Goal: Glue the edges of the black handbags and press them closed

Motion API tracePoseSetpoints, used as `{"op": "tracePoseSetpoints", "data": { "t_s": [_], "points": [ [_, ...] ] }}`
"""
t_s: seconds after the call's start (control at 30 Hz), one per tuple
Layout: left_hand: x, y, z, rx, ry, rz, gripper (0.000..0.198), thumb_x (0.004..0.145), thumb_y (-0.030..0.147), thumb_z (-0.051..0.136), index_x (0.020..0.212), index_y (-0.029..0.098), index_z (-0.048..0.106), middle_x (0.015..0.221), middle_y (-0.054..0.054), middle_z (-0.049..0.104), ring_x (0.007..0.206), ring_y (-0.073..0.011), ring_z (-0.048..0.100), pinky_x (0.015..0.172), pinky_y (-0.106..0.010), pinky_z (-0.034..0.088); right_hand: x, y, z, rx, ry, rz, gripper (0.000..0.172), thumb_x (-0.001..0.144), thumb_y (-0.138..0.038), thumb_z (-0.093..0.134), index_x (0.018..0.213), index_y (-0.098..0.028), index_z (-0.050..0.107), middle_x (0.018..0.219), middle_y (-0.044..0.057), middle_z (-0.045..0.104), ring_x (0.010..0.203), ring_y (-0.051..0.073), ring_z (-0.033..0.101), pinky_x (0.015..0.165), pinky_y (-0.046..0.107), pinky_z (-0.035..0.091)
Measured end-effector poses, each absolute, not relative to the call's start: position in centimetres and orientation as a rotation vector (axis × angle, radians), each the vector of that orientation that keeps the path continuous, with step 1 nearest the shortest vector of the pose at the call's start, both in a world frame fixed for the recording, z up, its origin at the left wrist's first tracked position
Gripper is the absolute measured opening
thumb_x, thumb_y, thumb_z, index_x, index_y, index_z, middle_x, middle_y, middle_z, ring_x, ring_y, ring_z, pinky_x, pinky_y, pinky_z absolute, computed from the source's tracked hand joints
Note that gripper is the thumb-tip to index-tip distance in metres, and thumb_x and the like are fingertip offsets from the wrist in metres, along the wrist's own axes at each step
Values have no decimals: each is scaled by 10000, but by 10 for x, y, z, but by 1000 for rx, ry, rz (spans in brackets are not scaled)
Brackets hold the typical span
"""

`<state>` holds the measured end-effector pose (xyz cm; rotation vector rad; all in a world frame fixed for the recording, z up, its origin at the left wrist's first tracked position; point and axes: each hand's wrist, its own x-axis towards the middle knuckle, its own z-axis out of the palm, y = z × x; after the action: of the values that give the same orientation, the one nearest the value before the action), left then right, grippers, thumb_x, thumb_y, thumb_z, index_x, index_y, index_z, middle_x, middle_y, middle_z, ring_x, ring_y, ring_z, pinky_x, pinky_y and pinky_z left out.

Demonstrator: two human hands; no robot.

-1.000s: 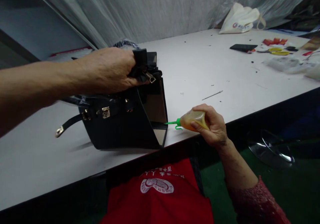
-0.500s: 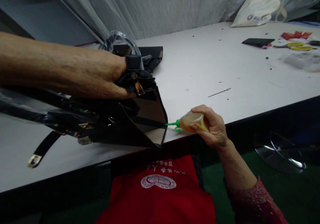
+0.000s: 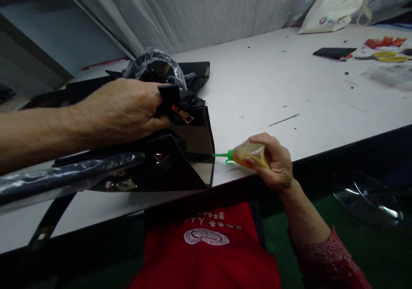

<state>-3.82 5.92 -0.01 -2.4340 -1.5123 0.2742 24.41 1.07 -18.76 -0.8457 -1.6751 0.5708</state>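
Note:
A black handbag [image 3: 154,164] lies on its side on the white table, its edge panels parted toward my right hand. Closed around its dark inner part, near a strip with a zipper pull [image 3: 186,117], is my left hand [image 3: 128,106]; some of its fingers are hidden. My right hand [image 3: 273,160] grips a squeeze bottle [image 3: 249,153] of yellowish liquid. The bottle's thin green nozzle [image 3: 222,155] points left, its tip at the bag's open edge. Plastic film wraps the bag's handle [image 3: 154,61].
A thin pointed metal tool [image 3: 283,120] lies on the white table [image 3: 238,87]. Farther right are a black flat piece [image 3: 334,53], yellow-handled scissors [image 3: 388,57], red wrappers [image 3: 386,42] and a cream cloth bag [image 3: 331,12]. A clear round object [image 3: 367,199] sits below the table edge.
My left hand has shifted and turned, pulling the dark inner part with the zipper pull. The wrapped strap at lower left has swung down. The nozzle stays at the bag's edge.

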Motion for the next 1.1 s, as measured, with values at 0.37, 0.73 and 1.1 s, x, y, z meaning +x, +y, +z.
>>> {"op": "tracePoseSetpoints", "data": {
  "t_s": [0.37, 0.73, 1.1],
  "points": [
    [-43, 56, -15, -2389, -1384, 79, 331, 864, 468, 469, 1085, 227, 521, 1014, -27, 594, 814, -192, 591, 615, -272, 410, 243, 23, -189, -936, -1661, 626, 343, 794, -354, 715, 1103, -259, 601, 963, 17, 608, 819, 173, 580, 698, 315, 471],
    [-47, 55, -24, -2309, -1232, -57, 330, 896, 510, 441, 1057, 236, 529, 933, -12, 578, 804, -216, 601, 562, -272, 388, 236, 22, -176, -1038, -1659, 725, 342, 821, -394, 683, 1112, -252, 572, 819, -8, 604, 681, 148, 565, 609, 293, 451],
    [-52, 51, -26, -2347, -1201, -168, 237, 906, 435, 422, 987, 241, 532, 877, -5, 546, 726, -185, 554, 532, -262, 335, 240, 28, -183, -1145, -1595, 652, 306, 822, -425, 670, 1040, -232, 577, 775, -17, 591, 654, 141, 549, 601, 296, 441]
  ]
}}
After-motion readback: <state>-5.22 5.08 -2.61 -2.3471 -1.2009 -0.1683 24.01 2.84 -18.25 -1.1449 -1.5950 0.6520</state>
